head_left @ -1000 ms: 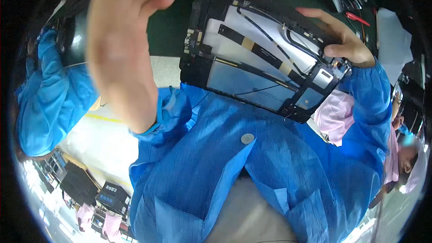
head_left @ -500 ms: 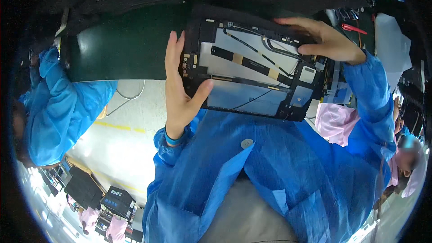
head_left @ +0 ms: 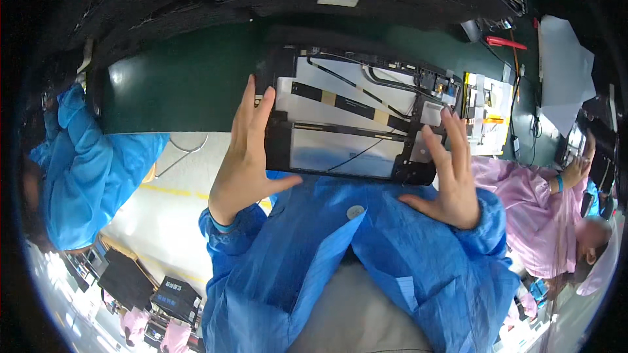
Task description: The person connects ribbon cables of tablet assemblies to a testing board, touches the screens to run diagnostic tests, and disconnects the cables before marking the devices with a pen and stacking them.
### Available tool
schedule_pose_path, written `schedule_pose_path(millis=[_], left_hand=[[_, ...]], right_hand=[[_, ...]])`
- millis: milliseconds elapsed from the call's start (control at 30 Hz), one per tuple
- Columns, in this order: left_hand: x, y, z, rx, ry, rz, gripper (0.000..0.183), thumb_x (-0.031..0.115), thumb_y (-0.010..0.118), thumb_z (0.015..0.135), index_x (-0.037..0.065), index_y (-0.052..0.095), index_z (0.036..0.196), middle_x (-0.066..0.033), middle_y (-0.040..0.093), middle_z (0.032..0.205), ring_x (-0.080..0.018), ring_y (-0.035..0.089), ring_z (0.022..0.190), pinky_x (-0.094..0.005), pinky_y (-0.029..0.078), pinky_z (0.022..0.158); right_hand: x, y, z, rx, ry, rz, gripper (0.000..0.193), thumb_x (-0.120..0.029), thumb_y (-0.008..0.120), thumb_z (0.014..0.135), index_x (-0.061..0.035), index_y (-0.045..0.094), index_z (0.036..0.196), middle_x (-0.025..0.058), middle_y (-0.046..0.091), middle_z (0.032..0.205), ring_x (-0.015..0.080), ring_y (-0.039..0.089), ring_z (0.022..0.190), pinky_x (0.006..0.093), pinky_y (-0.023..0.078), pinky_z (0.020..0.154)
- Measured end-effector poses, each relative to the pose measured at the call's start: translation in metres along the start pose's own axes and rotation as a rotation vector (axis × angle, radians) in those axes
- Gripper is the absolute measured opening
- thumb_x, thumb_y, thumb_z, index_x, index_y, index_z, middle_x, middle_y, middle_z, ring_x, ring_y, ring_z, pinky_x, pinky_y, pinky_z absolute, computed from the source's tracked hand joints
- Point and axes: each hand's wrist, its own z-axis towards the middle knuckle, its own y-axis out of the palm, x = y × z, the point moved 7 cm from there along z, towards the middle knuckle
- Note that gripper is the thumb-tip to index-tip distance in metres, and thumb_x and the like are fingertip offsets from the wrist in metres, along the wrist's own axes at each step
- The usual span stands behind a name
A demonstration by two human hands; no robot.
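Observation:
An opened tablet-like device (head_left: pixel 347 147) lies face up before me, with a black frame, silver inner plates and dark ribbon cables across it. A thin black wire crosses its near plate. My left hand (head_left: pixel 245 157) is at its left edge, with the fingers stretched upward and the thumb held apart near the close edge. By the near right corner is my right hand (head_left: pixel 451 176), its fingers spread and the fingertips over the device's right side. The right thumb points toward the near edge. Neither hand is closed round the device.
A dark green table (head_left: pixel 176 85) extends to the left. Right of the device are a board with yellow edging (head_left: pixel 487 108), a red-handled tool (head_left: pixel 505 42), cables and a pale sheet (head_left: pixel 566 75). A blue-clad person (head_left: pixel 98 163) sits left; a pink-clad person (head_left: pixel 523 209) is at right.
My right hand has left the far right corner and come down to the near right corner. The device sits slightly left and nearer. My left hand has shifted left, its fingers still apart.

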Motion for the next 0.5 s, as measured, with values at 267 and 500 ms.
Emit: schedule_pose_path(millis=[267,500], left_hand=[[0.020,0.007,-0.008,0.078,-0.044,0.179,0.112,0.025,0.087,0.055,0.007,0.022,0.145,-0.0240,0.026,0.146,-0.0417,0.031,0.132,-0.0467,0.032,0.106],[0.060,-0.001,0.024,0.075,0.111,0.389,0.079,0.031,0.081,0.062,0.008,0.047,0.130,-0.0154,0.045,0.131,-0.0354,0.038,0.127,-0.0530,0.028,0.106]], right_hand=[[0.012,0.022,-0.025,0.190,0.134,0.035,0.109,-0.010,0.091,0.041,-0.0084,0.040,0.138,0.0271,0.016,0.149,0.0435,0.026,0.136,0.0454,0.032,0.107],[0.026,0.022,-0.026,0.232,0.113,-0.007,0.110,-0.013,0.091,0.040,-0.0096,0.042,0.138,0.0250,0.018,0.149,0.0425,0.029,0.134,0.0464,0.033,0.107]])
